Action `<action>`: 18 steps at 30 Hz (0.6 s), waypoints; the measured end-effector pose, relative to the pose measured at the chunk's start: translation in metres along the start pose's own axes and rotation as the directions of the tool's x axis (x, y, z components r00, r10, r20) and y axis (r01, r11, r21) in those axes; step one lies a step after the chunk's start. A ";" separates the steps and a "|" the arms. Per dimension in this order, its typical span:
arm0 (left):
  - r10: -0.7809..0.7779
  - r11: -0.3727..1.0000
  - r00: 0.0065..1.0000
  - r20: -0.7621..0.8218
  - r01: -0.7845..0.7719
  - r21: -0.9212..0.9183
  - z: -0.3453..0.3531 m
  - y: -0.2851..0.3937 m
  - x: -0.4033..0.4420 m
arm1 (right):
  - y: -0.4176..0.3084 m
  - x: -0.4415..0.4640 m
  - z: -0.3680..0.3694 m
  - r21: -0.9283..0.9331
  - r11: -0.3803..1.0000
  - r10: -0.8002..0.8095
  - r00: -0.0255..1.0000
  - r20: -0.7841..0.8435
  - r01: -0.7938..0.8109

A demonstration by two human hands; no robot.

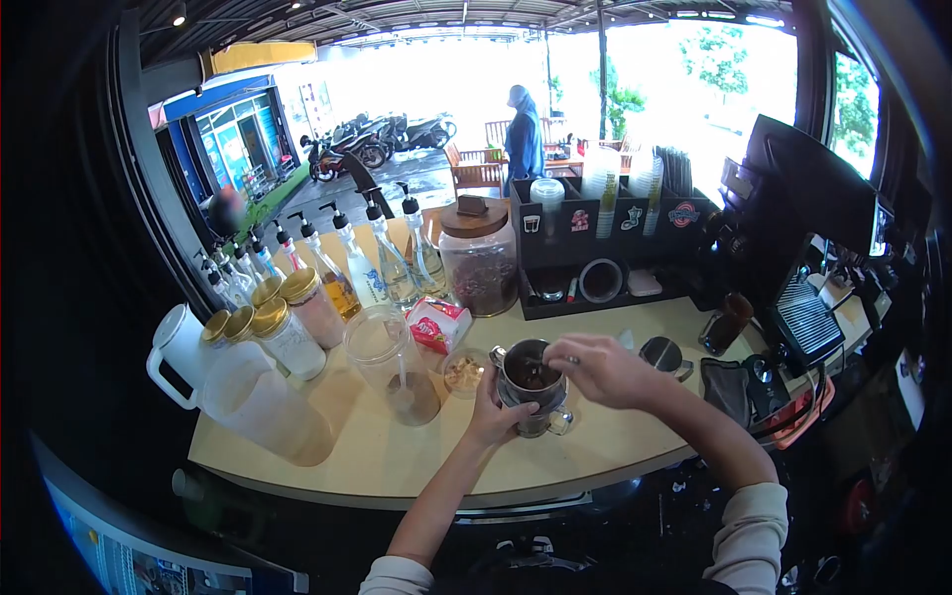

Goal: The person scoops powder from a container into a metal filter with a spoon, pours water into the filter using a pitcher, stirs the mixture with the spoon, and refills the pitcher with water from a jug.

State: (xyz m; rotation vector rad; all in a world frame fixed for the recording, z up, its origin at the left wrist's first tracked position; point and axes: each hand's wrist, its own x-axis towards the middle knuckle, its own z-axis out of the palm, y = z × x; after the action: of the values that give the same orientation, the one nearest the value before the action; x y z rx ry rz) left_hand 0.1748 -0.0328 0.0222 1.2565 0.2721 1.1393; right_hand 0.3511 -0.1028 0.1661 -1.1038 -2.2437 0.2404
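Observation:
A metal coffee dripper (515, 372) with small side handles holds dark contents and sits on a glass mug (534, 426) near the counter's front edge. My left hand (493, 412) is wrapped round the dripper's lower left side, the thumb across its front. Over the right rim, my right hand (600, 370) is closed in a pinch, fingertips at the opening; what they hold is too small to make out. A round metal lid (660, 354) lies to the right. Left of the dripper are a small clear bowl (464, 374) of pale bits and a clear plastic jug (383, 362) with brown contents.
Pump bottles (397, 263), gold-lidded jars (290, 332) and a white pitcher (178, 352) stand at the left. Behind are a wooden-lidded jar (479, 263), a red-and-white packet (437, 324) and a black cup organiser (615, 253). A coffee machine (808, 307) is at the right. One person stands outside.

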 end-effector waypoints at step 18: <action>0.059 0.998 0.998 0.029 -0.060 0.012 -0.004 -0.006 0.002 | 0.003 0.006 -0.005 -0.112 0.988 -0.114 0.992 -0.055 0.107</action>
State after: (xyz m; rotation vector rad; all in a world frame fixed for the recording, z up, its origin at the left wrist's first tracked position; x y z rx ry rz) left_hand 0.1757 -0.0281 0.0169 1.2987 0.2217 1.1709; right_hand 0.3539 -0.0968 0.1717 -1.0240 -2.2769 0.0384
